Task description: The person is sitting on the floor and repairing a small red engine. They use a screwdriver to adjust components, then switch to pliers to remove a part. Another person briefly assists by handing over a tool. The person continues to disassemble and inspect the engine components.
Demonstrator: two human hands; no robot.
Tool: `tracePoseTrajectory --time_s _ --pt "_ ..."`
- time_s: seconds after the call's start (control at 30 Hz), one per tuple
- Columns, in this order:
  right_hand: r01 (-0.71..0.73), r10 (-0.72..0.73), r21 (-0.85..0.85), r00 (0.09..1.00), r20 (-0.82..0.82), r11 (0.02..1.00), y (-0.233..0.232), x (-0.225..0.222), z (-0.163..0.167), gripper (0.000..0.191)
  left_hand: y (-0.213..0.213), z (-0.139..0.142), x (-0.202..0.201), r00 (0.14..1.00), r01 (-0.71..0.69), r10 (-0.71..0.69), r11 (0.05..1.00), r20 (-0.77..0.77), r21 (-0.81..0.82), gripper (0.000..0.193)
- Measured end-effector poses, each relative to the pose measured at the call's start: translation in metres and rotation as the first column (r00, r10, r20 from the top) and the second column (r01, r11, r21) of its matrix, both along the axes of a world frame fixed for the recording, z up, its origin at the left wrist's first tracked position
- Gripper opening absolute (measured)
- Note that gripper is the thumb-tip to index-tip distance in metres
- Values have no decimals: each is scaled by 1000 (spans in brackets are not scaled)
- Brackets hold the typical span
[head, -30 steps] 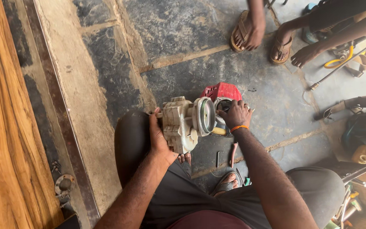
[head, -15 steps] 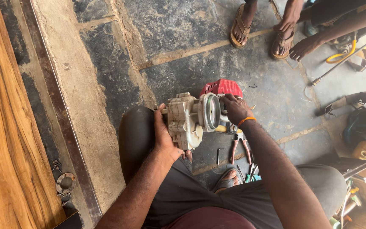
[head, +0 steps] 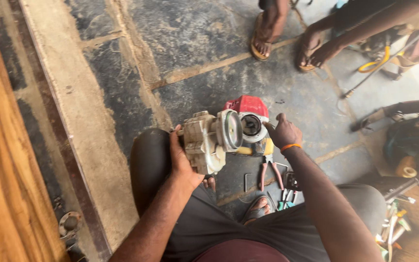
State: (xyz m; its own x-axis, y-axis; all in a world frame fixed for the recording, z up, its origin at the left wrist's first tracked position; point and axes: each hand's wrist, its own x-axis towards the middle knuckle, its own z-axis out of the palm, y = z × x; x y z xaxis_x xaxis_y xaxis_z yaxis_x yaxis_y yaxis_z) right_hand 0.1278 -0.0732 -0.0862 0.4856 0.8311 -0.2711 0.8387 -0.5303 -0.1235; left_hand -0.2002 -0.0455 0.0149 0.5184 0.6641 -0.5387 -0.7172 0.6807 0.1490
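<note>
Left hand (head: 183, 162) clamps the grimy small-engine block (head: 209, 140) mid-inspection; right hand (head: 283, 132), apart and empty, must next grip its red-capped end (head: 248, 106).

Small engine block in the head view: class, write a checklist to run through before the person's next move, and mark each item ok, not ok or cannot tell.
1. Left hand grips the small engine block: ok.
2. Block propped over the left knee, off the floor: ok.
3. Right hand free of tools, beside the red housing: ok.
4. Pliers lying within reach on the floor: ok.
5. Other person's sandalled feet standing apart from the work: ok.
6. Block's fasteners tight: cannot tell.
</note>
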Motion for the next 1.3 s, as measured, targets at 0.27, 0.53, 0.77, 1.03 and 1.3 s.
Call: tracePoseTrajectory --time_s 0.27,0.53,0.77,1.03,1.3 --pt "-147 36 -208 887 -460 967 -74 36 21 74 -3 3 6 976 85 -90 996 -196 -36 82" --pt "-110 27 -105 805 -592 988 -96 7 67 72 -11 14 21 981 171 -161 981 -110 89 94" --pt "-192 121 -171 925 -359 966 -74 10 48 76 -22 32 28 993 114 -118 970 10 217 83" --pt "-303 252 -38 851 -461 952 -57 -20 81 72 -38 38 20 968 23 -108 937 228 349 77" --pt "-23 328 327 21 -944 945 -70 -53 179 74 -53 89 5 965 146 -226 886 136 440 70"
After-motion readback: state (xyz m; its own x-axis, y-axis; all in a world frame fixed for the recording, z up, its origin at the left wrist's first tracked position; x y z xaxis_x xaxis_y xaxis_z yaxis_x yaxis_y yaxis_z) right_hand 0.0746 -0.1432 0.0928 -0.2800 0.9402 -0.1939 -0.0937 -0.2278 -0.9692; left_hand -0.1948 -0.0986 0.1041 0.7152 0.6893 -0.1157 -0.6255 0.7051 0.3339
